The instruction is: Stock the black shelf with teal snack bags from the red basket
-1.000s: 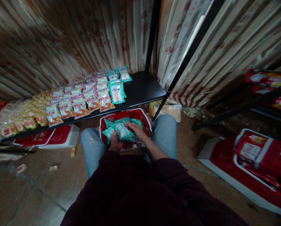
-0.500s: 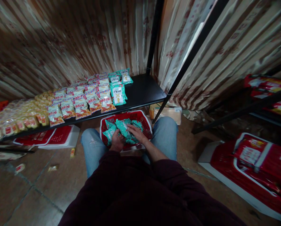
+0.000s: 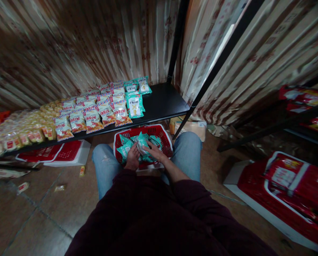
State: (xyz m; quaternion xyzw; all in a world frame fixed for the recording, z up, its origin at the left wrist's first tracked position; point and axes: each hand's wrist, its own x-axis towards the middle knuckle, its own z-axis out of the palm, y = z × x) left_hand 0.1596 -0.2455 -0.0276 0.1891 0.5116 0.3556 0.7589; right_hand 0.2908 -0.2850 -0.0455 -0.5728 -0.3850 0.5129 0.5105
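Between my knees stands a red plastic basket [image 3: 167, 137] with several teal snack bags [image 3: 124, 149] in it. Just above them, one teal and silvery snack bag [image 3: 142, 145] is held between my two hands. My left hand [image 3: 133, 156] grips its left side, with the fingers curled up along the edge. My right hand [image 3: 154, 152] lies on its right side, fingers bent over the wrapper. Ahead on the black shelf [image 3: 163, 101], similar teal bags [image 3: 134, 106] stand upright beside rows of white and orange snack bags [image 3: 93, 120].
Small yellow-wrapped packs [image 3: 28, 124] crowd the shelf's left part. A black shelf post [image 3: 195, 103] rises at the front right corner. Another red basket [image 3: 255, 181] with red packages stands at right. Loose small packs [image 3: 59, 187] lie on the tiled floor at left.
The bag between my hands has turned from its teal side to a paler, silvery side. My left fingers have shifted up along its edge. The view has moved slightly.
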